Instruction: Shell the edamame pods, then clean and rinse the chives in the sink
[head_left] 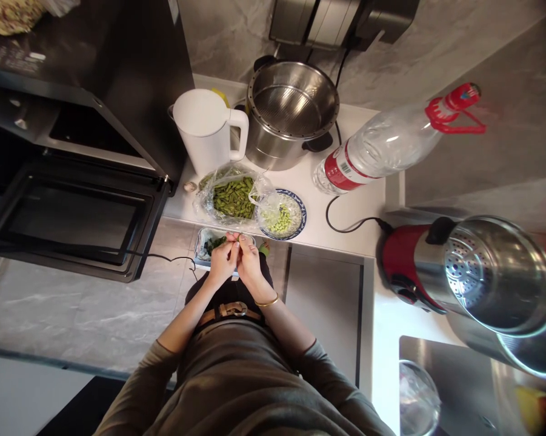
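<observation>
My left hand [222, 261] and my right hand [249, 261] meet in front of my waist, fingertips pinched together on an edamame pod [240, 238]. Only a small green bit of that pod shows between the fingers. Just beyond them on the counter, an opened clear plastic bag [204, 203] holds many green edamame pods [234, 197]. Right of the bag is a blue-rimmed plate [303, 212] with shelled green beans [282, 223] on it; part of the bag overlaps its left side. Below my hands stands a lined bin [200, 257] with dark green scraps inside.
A white pitcher [202, 130] and a steel steamer pot [275, 145] stand behind the bag. A large water bottle [382, 148] is at right, near a red-and-steel appliance [429, 260] and a sink [463, 375]. At left, an oven door [73, 212] hangs open.
</observation>
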`<state>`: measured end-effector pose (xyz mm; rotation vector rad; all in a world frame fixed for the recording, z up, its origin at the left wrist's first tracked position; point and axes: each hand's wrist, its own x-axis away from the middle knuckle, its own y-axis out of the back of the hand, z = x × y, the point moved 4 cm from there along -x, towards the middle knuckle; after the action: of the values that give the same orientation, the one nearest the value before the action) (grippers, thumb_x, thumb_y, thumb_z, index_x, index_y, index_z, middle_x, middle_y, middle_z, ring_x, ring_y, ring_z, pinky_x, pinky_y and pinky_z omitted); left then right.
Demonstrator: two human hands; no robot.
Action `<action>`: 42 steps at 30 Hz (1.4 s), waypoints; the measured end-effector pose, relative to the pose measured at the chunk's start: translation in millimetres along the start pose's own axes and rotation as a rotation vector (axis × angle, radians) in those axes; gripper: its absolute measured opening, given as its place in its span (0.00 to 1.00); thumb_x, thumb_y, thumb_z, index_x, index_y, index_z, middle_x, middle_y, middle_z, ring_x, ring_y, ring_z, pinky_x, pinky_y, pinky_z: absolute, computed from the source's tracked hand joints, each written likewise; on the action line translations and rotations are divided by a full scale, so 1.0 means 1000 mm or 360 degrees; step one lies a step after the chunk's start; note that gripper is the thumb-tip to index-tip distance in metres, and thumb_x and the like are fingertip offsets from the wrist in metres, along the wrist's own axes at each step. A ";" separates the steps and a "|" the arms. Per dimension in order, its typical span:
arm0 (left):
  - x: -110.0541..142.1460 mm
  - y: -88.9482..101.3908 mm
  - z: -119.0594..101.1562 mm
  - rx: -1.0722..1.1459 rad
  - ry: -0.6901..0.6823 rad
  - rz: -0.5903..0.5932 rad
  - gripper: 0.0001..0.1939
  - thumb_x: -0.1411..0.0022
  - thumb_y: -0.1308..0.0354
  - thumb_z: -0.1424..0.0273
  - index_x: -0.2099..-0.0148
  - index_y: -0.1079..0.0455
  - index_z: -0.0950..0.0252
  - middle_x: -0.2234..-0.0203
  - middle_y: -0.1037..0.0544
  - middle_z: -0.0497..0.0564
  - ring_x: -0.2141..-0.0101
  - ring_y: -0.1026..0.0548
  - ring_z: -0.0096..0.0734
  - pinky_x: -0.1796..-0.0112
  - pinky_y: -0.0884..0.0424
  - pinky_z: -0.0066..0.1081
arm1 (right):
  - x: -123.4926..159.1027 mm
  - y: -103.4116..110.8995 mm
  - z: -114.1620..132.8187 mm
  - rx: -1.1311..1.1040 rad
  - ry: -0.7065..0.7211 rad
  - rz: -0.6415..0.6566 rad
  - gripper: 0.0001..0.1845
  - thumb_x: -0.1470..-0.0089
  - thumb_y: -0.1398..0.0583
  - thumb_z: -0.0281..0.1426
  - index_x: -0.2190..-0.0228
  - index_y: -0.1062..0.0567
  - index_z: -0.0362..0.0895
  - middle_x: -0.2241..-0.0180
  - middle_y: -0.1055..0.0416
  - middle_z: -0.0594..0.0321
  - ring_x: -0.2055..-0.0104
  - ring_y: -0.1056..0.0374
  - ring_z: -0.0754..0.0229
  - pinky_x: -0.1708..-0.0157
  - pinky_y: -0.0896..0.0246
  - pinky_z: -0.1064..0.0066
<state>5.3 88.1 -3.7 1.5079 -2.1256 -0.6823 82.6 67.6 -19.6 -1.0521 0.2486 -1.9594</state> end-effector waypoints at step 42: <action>0.013 0.019 -0.018 0.0087 -0.0560 -0.0405 0.16 0.29 0.59 0.66 0.66 0.34 0.63 0.73 0.27 0.51 0.68 0.28 0.32 0.66 0.33 0.31 | 0.027 -0.001 0.033 0.0042 0.0120 0.0273 0.11 0.62 0.29 0.33 0.71 0.21 0.47 0.69 0.20 0.64 0.61 0.23 0.59 0.57 0.28 0.69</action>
<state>-2.1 78.8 23.1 1.8207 -2.2336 -1.0546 99.9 54.4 16.7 -0.9104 0.3426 -1.8444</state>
